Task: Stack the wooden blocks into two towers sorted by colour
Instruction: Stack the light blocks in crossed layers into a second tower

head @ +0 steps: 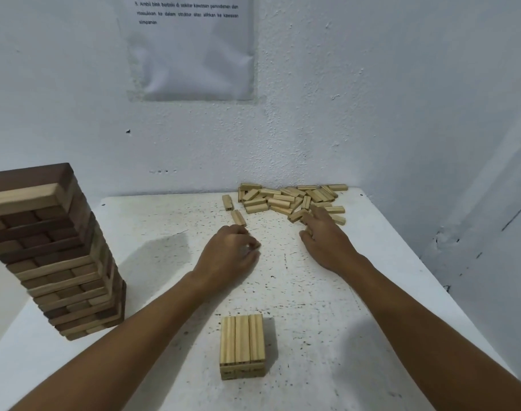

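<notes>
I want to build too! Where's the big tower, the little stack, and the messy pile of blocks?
big tower (60,256): head view, front face, halfway up.
little stack (242,339): head view, middle block of its top layer.
messy pile of blocks (283,200): head view, a block near the heap's middle.
</notes>
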`<state>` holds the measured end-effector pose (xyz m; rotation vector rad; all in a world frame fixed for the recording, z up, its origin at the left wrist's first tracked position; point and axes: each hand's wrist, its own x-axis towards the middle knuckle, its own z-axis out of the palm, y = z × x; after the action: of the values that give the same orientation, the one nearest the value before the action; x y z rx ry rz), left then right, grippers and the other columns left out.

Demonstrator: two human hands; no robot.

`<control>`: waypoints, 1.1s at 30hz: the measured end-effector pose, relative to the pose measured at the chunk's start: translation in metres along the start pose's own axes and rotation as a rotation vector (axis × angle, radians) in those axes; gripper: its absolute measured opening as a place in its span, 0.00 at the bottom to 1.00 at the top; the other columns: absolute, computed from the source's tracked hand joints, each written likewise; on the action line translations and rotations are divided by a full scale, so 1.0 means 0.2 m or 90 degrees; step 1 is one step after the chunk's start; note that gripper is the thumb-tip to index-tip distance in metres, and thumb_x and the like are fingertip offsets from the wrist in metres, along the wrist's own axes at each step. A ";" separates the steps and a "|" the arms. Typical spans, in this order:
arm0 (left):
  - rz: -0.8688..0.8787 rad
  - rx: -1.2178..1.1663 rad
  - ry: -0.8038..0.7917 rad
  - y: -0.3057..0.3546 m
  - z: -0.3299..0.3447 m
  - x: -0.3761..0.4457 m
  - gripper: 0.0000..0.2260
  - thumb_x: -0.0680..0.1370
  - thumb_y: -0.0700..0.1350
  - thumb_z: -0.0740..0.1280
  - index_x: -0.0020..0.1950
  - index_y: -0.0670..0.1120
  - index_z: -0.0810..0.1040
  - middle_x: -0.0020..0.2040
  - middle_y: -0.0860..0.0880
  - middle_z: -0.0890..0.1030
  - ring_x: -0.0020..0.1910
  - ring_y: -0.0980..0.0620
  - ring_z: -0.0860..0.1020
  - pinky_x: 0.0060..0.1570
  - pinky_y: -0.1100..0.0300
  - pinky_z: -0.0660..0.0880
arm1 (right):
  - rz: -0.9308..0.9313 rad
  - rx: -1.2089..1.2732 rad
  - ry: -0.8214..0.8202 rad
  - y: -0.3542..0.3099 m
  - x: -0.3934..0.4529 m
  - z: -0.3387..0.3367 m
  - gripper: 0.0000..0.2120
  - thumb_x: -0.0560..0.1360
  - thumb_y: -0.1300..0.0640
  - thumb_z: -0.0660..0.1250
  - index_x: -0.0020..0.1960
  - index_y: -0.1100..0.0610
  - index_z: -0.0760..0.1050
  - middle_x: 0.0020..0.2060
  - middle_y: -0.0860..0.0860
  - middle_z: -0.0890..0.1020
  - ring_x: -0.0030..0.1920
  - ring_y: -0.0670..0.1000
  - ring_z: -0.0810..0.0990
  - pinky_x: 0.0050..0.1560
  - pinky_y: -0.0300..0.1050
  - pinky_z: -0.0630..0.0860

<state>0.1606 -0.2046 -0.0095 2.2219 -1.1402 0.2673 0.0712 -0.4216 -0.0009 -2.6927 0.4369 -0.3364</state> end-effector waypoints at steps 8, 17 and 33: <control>0.081 -0.081 -0.063 -0.03 -0.07 -0.05 0.08 0.75 0.43 0.72 0.52 0.46 0.86 0.53 0.48 0.83 0.53 0.57 0.78 0.53 0.65 0.73 | -0.045 -0.018 0.006 -0.03 -0.14 0.05 0.19 0.84 0.58 0.54 0.73 0.62 0.68 0.76 0.54 0.65 0.77 0.51 0.58 0.71 0.47 0.65; 0.097 -0.168 -0.125 -0.01 -0.09 -0.09 0.10 0.71 0.41 0.78 0.51 0.45 0.86 0.56 0.49 0.84 0.54 0.59 0.80 0.54 0.65 0.78 | -0.145 0.041 -0.033 -0.11 -0.45 0.01 0.19 0.83 0.58 0.57 0.72 0.59 0.70 0.75 0.49 0.66 0.76 0.47 0.62 0.70 0.40 0.65; 0.120 -0.204 -0.208 0.06 -0.03 -0.01 0.22 0.67 0.46 0.81 0.59 0.45 0.83 0.59 0.50 0.82 0.58 0.57 0.79 0.58 0.62 0.77 | -0.158 0.124 -0.107 -0.08 -0.52 -0.04 0.26 0.72 0.46 0.67 0.69 0.52 0.74 0.69 0.46 0.73 0.67 0.41 0.69 0.66 0.35 0.65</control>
<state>0.1508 -0.2045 -0.0001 1.9190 -1.4554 -0.2005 -0.0227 -0.3745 -0.0042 -2.5592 0.0177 -0.2055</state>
